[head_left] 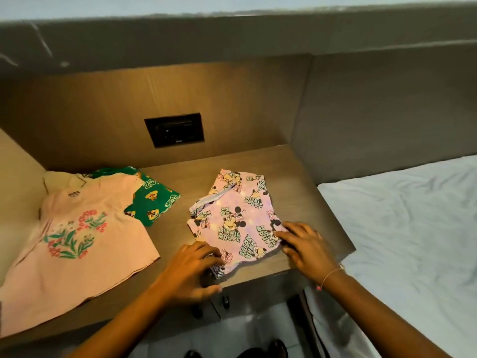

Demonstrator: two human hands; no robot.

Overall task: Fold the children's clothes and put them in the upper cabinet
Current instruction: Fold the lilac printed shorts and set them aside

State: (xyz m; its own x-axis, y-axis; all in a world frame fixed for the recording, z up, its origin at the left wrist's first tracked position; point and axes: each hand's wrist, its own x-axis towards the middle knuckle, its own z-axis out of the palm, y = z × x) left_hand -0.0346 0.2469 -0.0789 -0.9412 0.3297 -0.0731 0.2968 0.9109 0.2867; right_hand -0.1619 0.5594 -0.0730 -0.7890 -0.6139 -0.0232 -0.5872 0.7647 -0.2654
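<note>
Pink cartoon-print shorts (236,214) lie partly folded on the wooden counter (304,177), near its front edge. My left hand (192,267) pinches the shorts' near left corner. My right hand (304,244) grips the near right edge of the same shorts. A pink T-shirt with a flower print (77,228) lies flat at the left. A green printed garment (152,200) sticks out from under the T-shirt's right side.
A black socket panel (174,130) is set in the wooden back wall. A grey cabinet underside (232,34) runs overhead. A bed with a white sheet (413,228) lies to the right of the counter. Drawer knobs (225,302) show below the counter's front edge.
</note>
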